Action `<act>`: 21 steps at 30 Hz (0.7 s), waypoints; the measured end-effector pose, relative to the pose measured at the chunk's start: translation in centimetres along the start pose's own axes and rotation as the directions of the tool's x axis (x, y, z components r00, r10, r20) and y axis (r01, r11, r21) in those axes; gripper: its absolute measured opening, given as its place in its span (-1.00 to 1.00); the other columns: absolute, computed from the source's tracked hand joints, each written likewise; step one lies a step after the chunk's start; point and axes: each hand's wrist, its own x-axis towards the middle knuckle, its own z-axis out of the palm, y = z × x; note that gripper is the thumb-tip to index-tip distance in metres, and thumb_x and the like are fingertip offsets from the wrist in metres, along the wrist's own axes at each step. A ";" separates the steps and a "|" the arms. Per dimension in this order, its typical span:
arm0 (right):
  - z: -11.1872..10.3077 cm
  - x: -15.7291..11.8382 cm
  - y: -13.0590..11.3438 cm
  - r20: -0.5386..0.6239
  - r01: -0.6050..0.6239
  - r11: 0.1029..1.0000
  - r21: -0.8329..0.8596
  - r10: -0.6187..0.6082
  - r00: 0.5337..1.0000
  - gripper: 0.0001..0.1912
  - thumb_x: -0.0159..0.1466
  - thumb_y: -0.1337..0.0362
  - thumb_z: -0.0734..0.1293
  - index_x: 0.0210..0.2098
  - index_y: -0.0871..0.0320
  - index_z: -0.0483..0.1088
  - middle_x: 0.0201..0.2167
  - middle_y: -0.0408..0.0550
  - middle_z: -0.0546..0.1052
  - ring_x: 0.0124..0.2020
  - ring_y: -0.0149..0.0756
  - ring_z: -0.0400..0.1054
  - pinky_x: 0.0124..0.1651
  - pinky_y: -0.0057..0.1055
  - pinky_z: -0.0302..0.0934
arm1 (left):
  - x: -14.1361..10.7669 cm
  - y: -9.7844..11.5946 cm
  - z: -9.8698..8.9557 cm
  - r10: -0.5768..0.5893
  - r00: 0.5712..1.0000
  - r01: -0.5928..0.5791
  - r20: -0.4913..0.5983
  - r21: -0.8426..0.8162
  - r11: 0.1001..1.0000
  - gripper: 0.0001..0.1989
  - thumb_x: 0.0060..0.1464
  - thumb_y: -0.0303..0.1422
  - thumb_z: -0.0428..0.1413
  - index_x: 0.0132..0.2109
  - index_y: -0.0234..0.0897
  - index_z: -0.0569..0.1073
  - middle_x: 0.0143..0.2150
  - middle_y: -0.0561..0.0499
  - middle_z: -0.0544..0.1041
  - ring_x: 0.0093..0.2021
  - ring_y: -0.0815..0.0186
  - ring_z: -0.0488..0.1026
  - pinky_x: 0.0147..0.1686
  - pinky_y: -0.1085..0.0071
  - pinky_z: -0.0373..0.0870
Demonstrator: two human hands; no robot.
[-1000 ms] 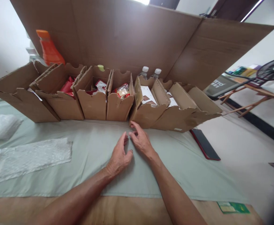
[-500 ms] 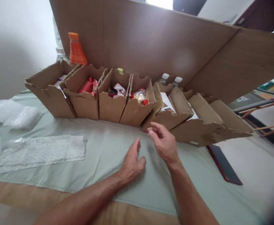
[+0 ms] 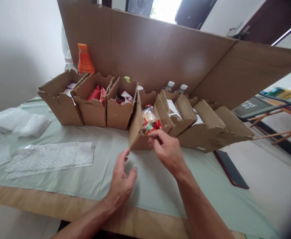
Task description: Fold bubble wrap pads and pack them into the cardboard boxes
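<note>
My right hand point(image 3: 167, 151) is closed on the front edge of a cardboard bin point(image 3: 138, 138), its thumb and fingers pinching the rim. That bin stands forward of its neighbours and is turned at an angle. Inside it lie red and clear snack packets point(image 3: 149, 120). My left hand point(image 3: 122, 179) is open over the cloth, thumb apart from the fingers, its fingertips close to the bin's lower left corner; whether they touch it I cannot tell.
More cardboard bins point(image 3: 93, 114) stand in a row on a pale green cloth point(image 3: 105, 186). Bubble wrap point(image 3: 53, 157) lies at left, a dark phone-like slab point(image 3: 231, 169) at right. Behind rise a cardboard panel point(image 3: 145, 53), an orange bottle point(image 3: 85, 61) and white-capped bottles point(image 3: 170, 85).
My right hand has taken hold of the snack bin's front edge, and the bin has come forward and turned out of the row. My left hand has shifted left, still open.
</note>
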 end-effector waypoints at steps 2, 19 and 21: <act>-2.0 -4.6 -0.4 0.034 0.039 0.999 0.034 -0.040 0.999 -0.78 0.29 0.29 0.23 -0.29 0.06 0.53 -0.42 -0.14 0.62 -0.42 -0.31 0.49 -0.28 -0.42 0.31 | -1.9 0.0 -2.4 0.013 0.994 -0.008 -0.110 0.049 0.999 -0.42 0.21 -0.37 0.09 0.35 -0.12 0.24 0.37 -0.16 0.32 0.29 0.04 0.38 0.27 -0.01 0.36; -4.8 -23.9 6.5 -0.148 -0.436 0.900 -0.019 0.429 0.891 -0.43 0.07 -0.19 0.46 -0.10 0.08 0.57 -0.17 0.11 0.67 -0.10 0.15 0.57 -0.13 -0.07 0.48 | -2.2 -0.2 -3.3 0.045 0.996 -0.049 0.076 0.059 0.997 -0.24 0.13 -0.33 0.14 0.44 -0.22 0.12 0.42 -0.24 0.27 0.43 -0.08 0.21 0.41 -0.15 0.12; -3.8 -21.3 6.8 -0.134 -0.448 0.894 0.022 0.447 0.885 -0.52 0.15 -0.18 0.40 -0.21 0.09 0.54 -0.28 0.10 0.67 -0.20 0.10 0.57 -0.19 -0.10 0.46 | -1.3 0.0 -2.4 0.083 0.994 -0.087 0.076 0.053 0.995 -0.21 0.12 -0.36 0.12 0.46 -0.23 0.08 0.44 -0.23 0.24 0.45 -0.07 0.17 0.42 -0.13 0.10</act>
